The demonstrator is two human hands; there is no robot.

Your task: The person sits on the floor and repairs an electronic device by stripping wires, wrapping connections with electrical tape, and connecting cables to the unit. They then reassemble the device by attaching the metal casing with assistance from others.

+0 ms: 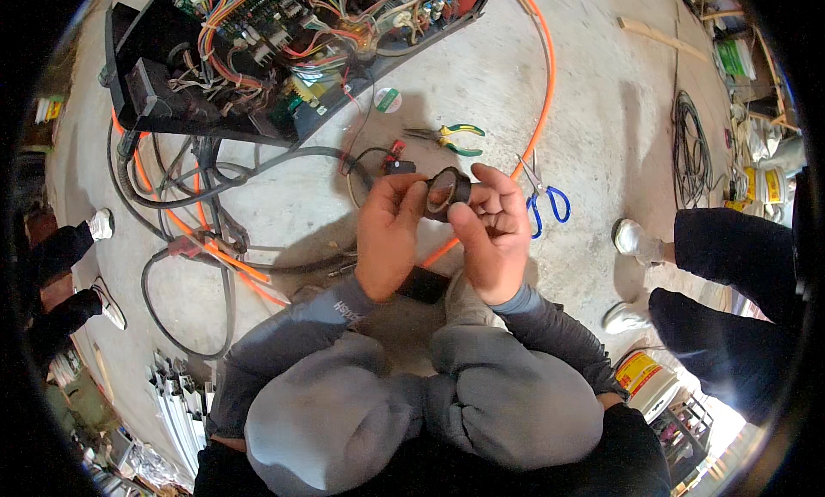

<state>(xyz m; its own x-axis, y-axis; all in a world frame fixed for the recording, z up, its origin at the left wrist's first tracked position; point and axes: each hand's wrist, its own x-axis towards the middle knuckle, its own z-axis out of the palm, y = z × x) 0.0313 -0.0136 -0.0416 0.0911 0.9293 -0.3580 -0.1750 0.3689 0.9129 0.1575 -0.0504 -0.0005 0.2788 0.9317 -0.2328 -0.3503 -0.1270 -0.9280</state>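
Observation:
A roll of black tape is held up between my two hands over the floor. My left hand pinches its left side with thumb and fingertips. On the other side my right hand grips it, thumb in front and fingers bent behind. Just beyond my left fingers lies a small black and red part with thin wires. Pliers with green and yellow handles rest beyond the roll. Scissors with blue handles lie to the right of my right hand.
An opened black machine housing with circuit boards and wires stands at the far left. Orange cable and black cables loop over the floor. People's shoes show on both sides. A bucket stands at the right.

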